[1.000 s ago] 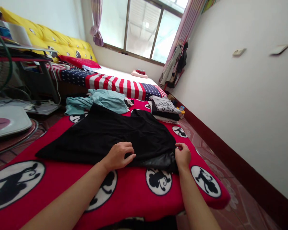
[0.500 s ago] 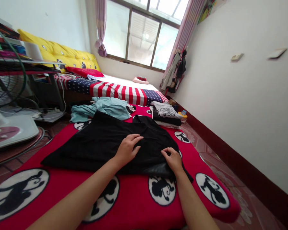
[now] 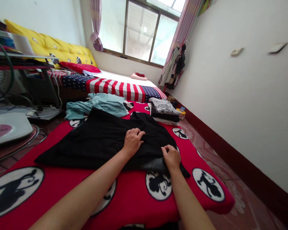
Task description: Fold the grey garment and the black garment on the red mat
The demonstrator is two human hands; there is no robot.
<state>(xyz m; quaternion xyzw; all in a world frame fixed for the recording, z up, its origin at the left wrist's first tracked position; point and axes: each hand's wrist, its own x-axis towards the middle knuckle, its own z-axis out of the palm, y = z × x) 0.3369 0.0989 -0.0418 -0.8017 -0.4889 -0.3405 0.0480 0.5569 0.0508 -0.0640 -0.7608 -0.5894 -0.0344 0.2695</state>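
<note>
A black shirt (image 3: pixel 98 143) lies spread across the red blanket with monkey prints (image 3: pixel 69 198). One short sleeve points away from me, and a greyish sheen shows near its front right. My left hand (image 3: pixel 133 142) rests on the middle of the shirt, its fingers bent and the thumb apart from them. At the shirt's right end, my right hand (image 3: pixel 171 157) pinches the black cloth between thumb and fingers. Its fingertips are partly hidden by the hand.
Behind the shirt lie a loose teal garment (image 3: pixel 108 104) and, to the right, a folded clothes stack (image 3: pixel 164 110). A bed with a flag-patterned cover (image 3: pixel 115 89) stands beneath the window. A fan base (image 3: pixel 9 127) is at left; a white wall (image 3: pixel 242 95) rises at right.
My left hand has shifted slightly right over the shirt, and its fingers have bent more. My right hand stays at the shirt's right end, its fingers closer together. The view has shifted slightly.
</note>
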